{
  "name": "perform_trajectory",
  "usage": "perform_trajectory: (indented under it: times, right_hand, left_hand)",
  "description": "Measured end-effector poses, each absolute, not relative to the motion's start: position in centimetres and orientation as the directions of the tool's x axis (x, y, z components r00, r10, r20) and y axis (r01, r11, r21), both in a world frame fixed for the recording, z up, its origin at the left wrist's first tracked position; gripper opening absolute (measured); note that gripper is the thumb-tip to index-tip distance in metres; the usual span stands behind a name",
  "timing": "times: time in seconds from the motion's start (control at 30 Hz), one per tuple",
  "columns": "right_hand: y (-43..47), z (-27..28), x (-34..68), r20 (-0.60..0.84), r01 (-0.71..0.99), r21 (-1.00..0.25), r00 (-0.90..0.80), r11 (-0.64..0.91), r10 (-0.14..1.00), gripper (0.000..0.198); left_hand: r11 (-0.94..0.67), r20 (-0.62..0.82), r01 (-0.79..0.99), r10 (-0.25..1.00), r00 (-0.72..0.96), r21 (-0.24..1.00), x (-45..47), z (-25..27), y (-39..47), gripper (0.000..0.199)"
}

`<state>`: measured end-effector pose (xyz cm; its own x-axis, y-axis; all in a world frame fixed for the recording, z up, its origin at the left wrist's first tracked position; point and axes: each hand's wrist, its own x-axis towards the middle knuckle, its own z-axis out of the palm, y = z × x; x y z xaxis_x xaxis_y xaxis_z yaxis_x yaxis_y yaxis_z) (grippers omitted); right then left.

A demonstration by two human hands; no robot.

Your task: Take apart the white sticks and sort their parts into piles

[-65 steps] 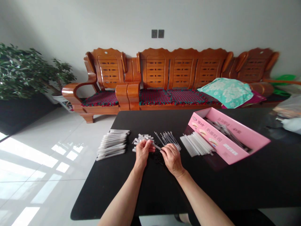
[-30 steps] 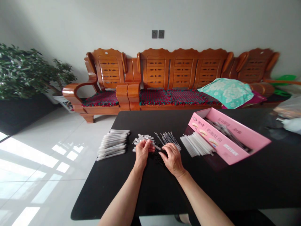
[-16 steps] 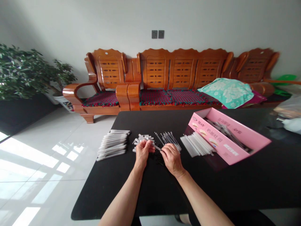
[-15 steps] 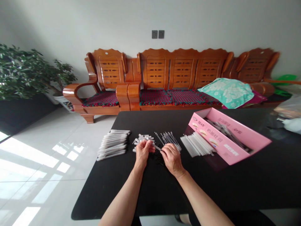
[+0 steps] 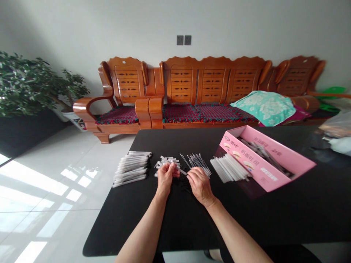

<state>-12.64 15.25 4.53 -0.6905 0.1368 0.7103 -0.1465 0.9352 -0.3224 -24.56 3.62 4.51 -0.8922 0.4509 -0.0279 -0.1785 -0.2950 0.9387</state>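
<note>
A whitish pen (image 5: 181,171) spans the gap between my two hands, tilted down to the right. My left hand (image 5: 165,177) pinches its upper left end between thumb and fingers. At the other end, the fingertips of my right hand (image 5: 199,182) close round the pen's tip. White pen caps (image 5: 166,160) lie heaped just behind my left hand. Thin pen refills (image 5: 197,160) fan out behind my right hand. Small black pieces (image 5: 185,184) lie on the table between the hands, partly hidden by them.
A stack of white capped pens (image 5: 132,168) lies left on the black table (image 5: 192,223). White pen barrels (image 5: 229,168) rest against a pink box (image 5: 270,160) holding greyish items. A plastic bag (image 5: 337,128) sits far right. Beyond the table stands a wooden sofa (image 5: 214,80).
Almost nothing differs. Both hands keep their grip on the pen and stay nearly in the same place, with only a very slight shift.
</note>
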Motion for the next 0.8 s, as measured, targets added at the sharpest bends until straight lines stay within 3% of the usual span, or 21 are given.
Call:
perform_trajectory:
  times: [0.33,0.63,0.8]
  right_hand:
    - [15.4,4.4,-12.5,0.712,-0.143,-0.375,-0.678,0.916,0.185,0.007]
    - [15.5,4.8,-12.0,0.690,-0.121,-0.362,-0.702,0.924,0.178,0.010]
    - [15.4,4.8,-11.9,0.672,-0.123,-0.344,-0.724,0.931,0.153,0.006]
  left_hand:
    - [-0.325,-0.025,-0.178,0.423,-0.906,0.929,-24.9,4.5,3.4,0.042]
    - [-0.404,-0.029,-0.142,0.274,-0.961,0.904,-25.7,5.0,2.6,0.042]
    - [-0.405,-0.007,-0.136,0.304,-0.953,0.904,-25.6,4.9,2.6,0.038]
